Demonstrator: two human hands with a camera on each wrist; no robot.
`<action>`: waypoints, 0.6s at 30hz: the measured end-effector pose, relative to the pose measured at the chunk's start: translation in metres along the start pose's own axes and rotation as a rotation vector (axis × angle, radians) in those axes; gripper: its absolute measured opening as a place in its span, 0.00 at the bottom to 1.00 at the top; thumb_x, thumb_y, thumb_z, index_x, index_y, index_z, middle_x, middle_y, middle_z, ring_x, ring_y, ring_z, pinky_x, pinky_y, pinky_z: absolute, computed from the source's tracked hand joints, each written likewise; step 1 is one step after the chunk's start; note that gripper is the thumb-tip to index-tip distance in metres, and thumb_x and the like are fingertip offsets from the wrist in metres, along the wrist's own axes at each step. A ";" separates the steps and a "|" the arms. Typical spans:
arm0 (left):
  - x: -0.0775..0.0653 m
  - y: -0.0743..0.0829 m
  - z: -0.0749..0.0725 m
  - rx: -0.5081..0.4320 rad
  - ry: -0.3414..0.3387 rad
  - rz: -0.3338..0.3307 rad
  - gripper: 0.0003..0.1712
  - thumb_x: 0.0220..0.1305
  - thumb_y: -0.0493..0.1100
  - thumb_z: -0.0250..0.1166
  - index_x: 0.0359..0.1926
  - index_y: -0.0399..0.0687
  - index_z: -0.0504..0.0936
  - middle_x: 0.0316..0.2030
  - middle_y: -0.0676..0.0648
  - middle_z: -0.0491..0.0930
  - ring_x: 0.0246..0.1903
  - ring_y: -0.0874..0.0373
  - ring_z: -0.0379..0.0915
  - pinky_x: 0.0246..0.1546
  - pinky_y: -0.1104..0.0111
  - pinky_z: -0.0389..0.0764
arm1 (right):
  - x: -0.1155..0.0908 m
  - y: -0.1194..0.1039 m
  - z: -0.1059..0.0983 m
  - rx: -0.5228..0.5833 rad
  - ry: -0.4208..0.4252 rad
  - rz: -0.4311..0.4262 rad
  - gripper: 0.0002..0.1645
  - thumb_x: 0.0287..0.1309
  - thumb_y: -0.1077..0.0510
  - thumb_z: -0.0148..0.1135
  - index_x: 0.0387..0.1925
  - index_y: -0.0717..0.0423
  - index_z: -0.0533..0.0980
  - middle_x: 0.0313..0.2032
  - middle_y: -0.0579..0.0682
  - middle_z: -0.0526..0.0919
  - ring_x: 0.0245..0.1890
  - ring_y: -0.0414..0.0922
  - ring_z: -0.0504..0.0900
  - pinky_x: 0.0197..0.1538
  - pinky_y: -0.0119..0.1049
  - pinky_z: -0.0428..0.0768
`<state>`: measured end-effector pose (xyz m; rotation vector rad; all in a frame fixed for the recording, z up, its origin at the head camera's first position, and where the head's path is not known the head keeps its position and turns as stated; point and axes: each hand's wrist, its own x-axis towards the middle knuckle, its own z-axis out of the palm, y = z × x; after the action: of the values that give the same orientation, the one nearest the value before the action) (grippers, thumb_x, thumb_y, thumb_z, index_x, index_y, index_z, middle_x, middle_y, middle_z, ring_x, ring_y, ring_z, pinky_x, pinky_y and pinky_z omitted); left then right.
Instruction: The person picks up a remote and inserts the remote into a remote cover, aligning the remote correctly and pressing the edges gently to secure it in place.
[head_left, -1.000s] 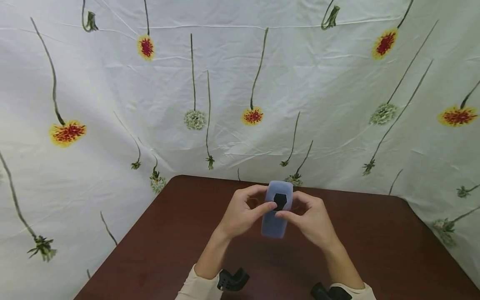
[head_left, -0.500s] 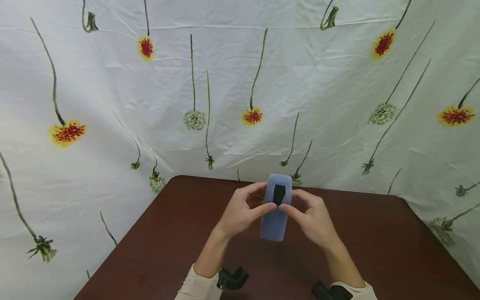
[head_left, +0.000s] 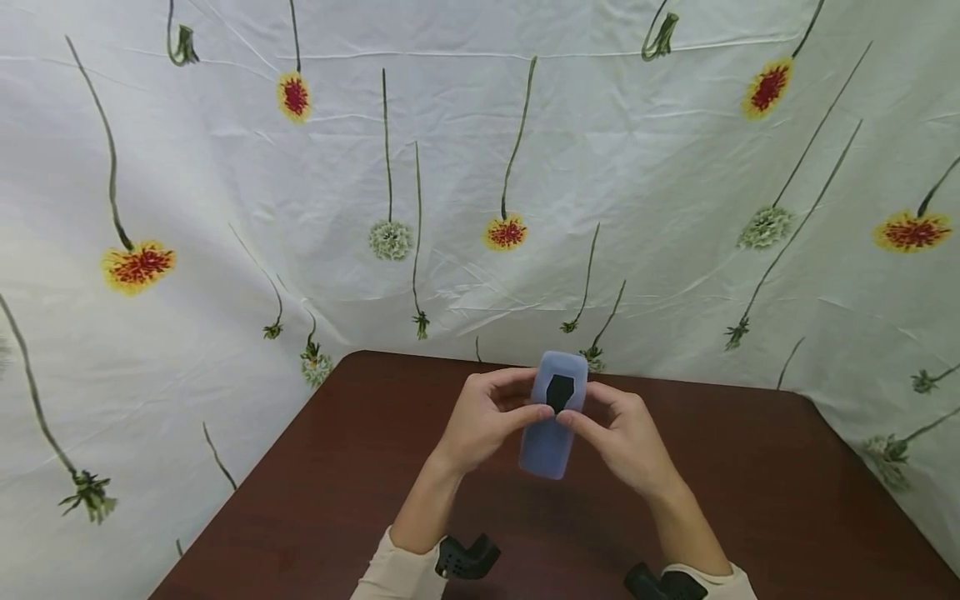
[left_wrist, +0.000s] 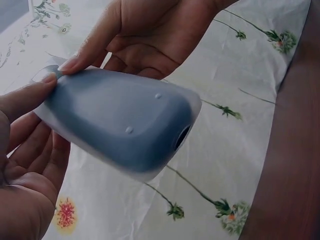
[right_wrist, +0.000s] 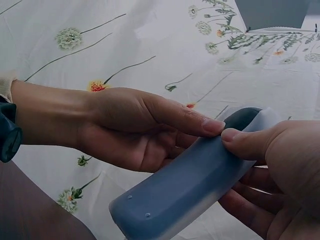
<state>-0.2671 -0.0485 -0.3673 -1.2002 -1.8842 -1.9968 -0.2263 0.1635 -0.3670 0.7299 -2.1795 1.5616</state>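
A long, translucent blue silicone cover is held upright above the table in the head view. Through an opening near its top shows a dark object, whose kind I cannot tell. My left hand pinches the cover from the left, thumb in front and fingers behind. From the right, my right hand pinches it likewise. Both thumbs press at the opening's lower edge, tips nearly touching. The left wrist view shows the cover's lower end with two small bumps and a dark slot. The right wrist view shows the dark rounded end.
Below the hands lies a dark brown table. Behind and beside it hangs a white cloth printed with flowers. Black wrist mounts sit at both sleeve cuffs.
My right thumb has moved up and left toward the left thumb. The cover has risen slightly. The dark patch in the opening narrowed half a second ago and is wider again now.
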 end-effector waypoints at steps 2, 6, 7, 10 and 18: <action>-0.001 0.001 -0.001 -0.004 -0.015 -0.005 0.24 0.59 0.26 0.74 0.57 0.31 0.83 0.46 0.39 0.86 0.45 0.48 0.85 0.46 0.56 0.85 | 0.000 0.000 -0.001 -0.004 -0.004 0.002 0.15 0.64 0.65 0.71 0.53 0.61 0.83 0.49 0.50 0.87 0.50 0.46 0.85 0.48 0.39 0.84; -0.001 0.002 -0.002 0.007 -0.013 0.023 0.21 0.60 0.26 0.73 0.56 0.32 0.84 0.45 0.41 0.86 0.45 0.47 0.85 0.47 0.56 0.85 | 0.000 0.000 -0.002 -0.003 0.004 -0.008 0.15 0.64 0.66 0.71 0.52 0.61 0.83 0.45 0.50 0.87 0.45 0.46 0.85 0.45 0.39 0.85; -0.001 0.003 -0.002 0.014 -0.006 0.033 0.21 0.60 0.27 0.73 0.55 0.33 0.85 0.45 0.42 0.86 0.45 0.47 0.84 0.47 0.56 0.85 | -0.001 0.000 -0.002 -0.005 0.006 -0.009 0.16 0.63 0.66 0.72 0.52 0.60 0.83 0.44 0.50 0.86 0.44 0.46 0.85 0.44 0.39 0.85; -0.001 0.003 -0.002 0.035 0.013 0.062 0.18 0.61 0.27 0.73 0.53 0.34 0.85 0.43 0.43 0.87 0.44 0.47 0.85 0.46 0.56 0.85 | -0.001 -0.001 -0.001 -0.006 0.007 -0.015 0.19 0.61 0.65 0.74 0.54 0.59 0.82 0.43 0.49 0.85 0.43 0.46 0.84 0.43 0.39 0.85; 0.000 0.005 -0.001 0.045 0.006 0.070 0.18 0.63 0.27 0.71 0.54 0.33 0.84 0.43 0.43 0.86 0.44 0.48 0.84 0.45 0.58 0.85 | -0.001 -0.002 0.001 -0.022 0.039 -0.023 0.17 0.59 0.66 0.76 0.50 0.58 0.82 0.41 0.48 0.84 0.44 0.46 0.83 0.46 0.41 0.85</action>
<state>-0.2645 -0.0502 -0.3639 -1.2291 -1.8477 -1.9096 -0.2245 0.1627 -0.3664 0.7092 -2.1490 1.5256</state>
